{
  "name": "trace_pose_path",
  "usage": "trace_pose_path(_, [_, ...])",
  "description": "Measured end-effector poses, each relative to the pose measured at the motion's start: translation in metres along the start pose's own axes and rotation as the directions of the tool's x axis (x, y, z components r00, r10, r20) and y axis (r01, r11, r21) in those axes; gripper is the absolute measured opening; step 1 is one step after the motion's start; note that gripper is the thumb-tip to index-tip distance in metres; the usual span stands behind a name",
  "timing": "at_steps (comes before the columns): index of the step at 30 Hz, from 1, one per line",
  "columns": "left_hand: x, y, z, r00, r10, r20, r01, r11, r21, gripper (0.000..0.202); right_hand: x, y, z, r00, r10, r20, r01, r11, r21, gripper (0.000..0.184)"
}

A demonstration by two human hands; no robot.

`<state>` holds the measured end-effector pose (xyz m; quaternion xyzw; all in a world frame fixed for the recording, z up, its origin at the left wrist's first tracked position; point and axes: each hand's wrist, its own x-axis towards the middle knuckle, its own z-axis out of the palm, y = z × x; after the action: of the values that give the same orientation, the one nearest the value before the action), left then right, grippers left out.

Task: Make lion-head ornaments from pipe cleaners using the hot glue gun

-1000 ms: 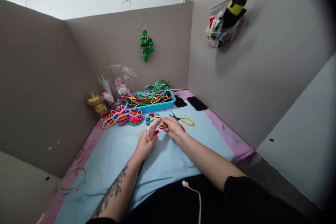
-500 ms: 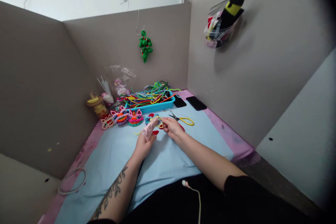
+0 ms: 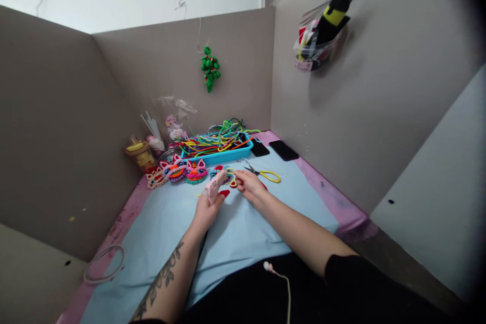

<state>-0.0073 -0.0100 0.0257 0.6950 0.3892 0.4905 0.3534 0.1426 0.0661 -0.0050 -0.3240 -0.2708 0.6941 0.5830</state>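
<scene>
Nearest me, a white earbud cable (image 3: 280, 277) lies over dark clothing at the table's near edge, and a thin ring (image 3: 104, 263) sits on the near left. Both forearms reach forward over the blue mat (image 3: 159, 233), the left one tattooed, and converge at the middle of the table.

The left hand (image 3: 205, 208) is palm-in with its wrist low. Its fingers are curled tight around a pink tool (image 3: 211, 189), which angles up and to the right. Just right of it, the right hand (image 3: 250, 187) rests palm-down, with its fingertips pressed together on the edge of a small craft piece (image 3: 227, 176). That piece is blue, yellow and red. It lies on the mat between the two hands, and the tool's tip is right at it. I cannot tell whether they touch.

Yellow scissors (image 3: 266, 174) lie just past the right hand. Left of the piece I see a row of bright animal faces (image 3: 178, 169). Farther back is a blue tray (image 3: 222, 155) heaped with pipe cleaners (image 3: 216, 137), with two dark phones (image 3: 284, 150) to its right. On the far wall hangs a green ornament (image 3: 210, 68).
</scene>
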Motion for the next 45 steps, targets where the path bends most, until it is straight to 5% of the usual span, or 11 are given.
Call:
trace_pose_path(31, [0.0031,-0.0022,-0.0006,0.992,0.096,0.081,-0.094,0.995,-0.033,0.054,0.0012,-0.0026,-0.0002,1.0,0.001,0.023,-0.003,0.996,0.094,0.025])
trace_pose_path(45, [0.0006,-0.0007,0.0025,0.995,0.025,0.096,-0.019,0.998,-0.06,0.054,-0.0013,-0.0045,0.0014,1.0,-0.008,0.023,0.006,0.997,0.078,0.029])
